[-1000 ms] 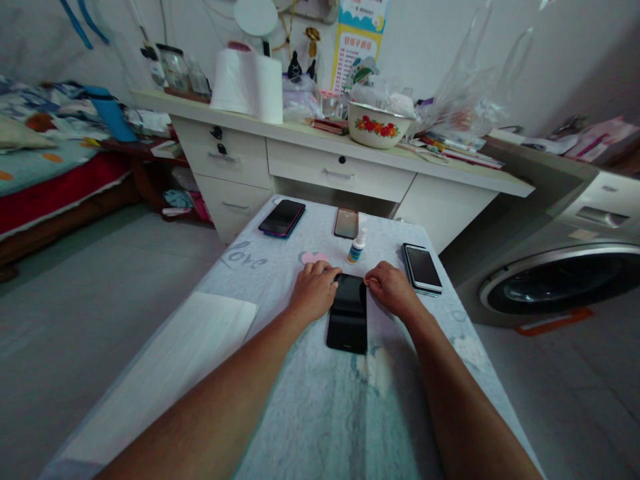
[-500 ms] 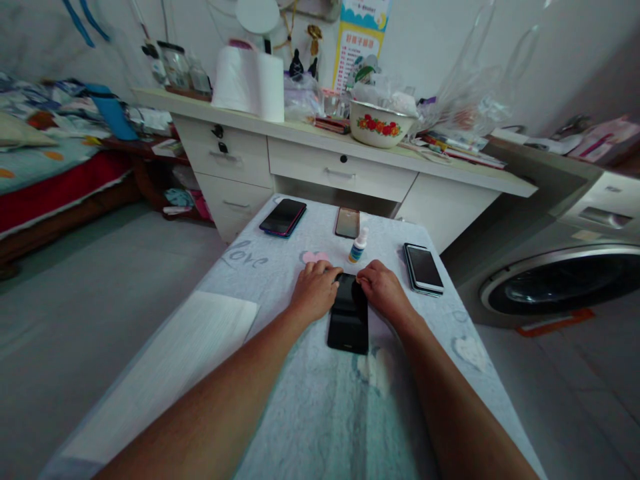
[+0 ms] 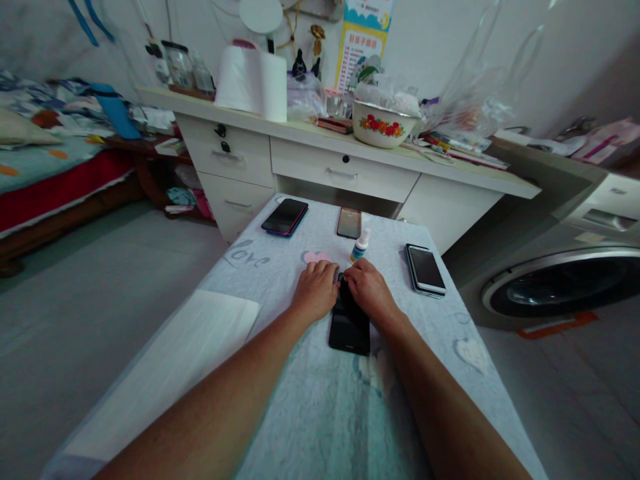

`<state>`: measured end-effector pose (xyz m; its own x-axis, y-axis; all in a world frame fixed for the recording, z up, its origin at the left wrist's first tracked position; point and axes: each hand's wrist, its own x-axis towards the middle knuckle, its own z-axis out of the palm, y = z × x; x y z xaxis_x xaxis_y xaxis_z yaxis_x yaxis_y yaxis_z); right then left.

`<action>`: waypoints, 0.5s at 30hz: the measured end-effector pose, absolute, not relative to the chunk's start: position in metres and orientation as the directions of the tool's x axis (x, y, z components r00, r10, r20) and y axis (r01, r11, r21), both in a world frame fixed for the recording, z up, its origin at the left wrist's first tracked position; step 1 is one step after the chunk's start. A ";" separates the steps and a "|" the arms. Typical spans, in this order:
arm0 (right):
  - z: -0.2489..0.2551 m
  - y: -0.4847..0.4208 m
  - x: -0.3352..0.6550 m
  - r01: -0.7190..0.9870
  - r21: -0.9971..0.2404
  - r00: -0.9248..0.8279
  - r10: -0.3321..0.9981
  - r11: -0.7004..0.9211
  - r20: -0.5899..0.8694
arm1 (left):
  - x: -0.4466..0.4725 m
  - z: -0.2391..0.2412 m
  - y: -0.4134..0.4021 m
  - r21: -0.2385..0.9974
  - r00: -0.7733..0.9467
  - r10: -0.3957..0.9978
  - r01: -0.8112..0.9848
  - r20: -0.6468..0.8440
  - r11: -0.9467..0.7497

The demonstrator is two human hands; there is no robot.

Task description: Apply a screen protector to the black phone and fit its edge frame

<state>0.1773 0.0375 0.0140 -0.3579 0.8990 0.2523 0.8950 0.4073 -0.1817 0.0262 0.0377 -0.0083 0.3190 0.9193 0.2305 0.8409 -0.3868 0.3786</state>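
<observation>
A black smartphone [image 3: 349, 328] lies face up on the cloth-covered table, its upper part partly covered by my hands. Against its upper left edge, my left hand [image 3: 316, 289] is curled, with the thumb reaching to the top corner and steadying the phone. My right hand [image 3: 370, 288] rests over the top of the screen, fingers bunched in a pinch; whatever they hold is too small or hidden to name. Just beyond the hands stands a small white-capped spray bottle [image 3: 360, 245] with a blue and yellow label.
Stacked phones [image 3: 285, 217] lie at the table's far left, and another stack [image 3: 425, 270] at the right. A phone case or phone [image 3: 349, 223] lies at the back. White paper towels [image 3: 200, 347] lie on the left. Behind stands a white desk [image 3: 345, 170]; a washing machine [image 3: 565, 267] is at right.
My right hand has slid left across the top of the phone, towards my left hand. The left hand and the phone stay in place; the view has shifted slightly.
</observation>
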 end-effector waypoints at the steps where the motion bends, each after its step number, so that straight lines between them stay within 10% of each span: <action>1: 0.014 0.038 0.176 0.893 -0.180 -0.363 0.896 0.413 0.256 | 0.026 -0.008 0.038 0.382 0.317 0.920 0.840 0.229 -0.385; 15: 0.016 0.040 0.178 0.893 -0.200 -0.351 0.903 0.403 0.249 | 0.027 -0.010 0.038 0.388 0.303 0.926 0.843 0.227 -0.372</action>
<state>0.1776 0.0403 0.0155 -0.3512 0.9027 0.2487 0.8933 0.4026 -0.2000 0.0270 0.0384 -0.0098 0.3033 0.9255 0.2268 0.8432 -0.3715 0.3885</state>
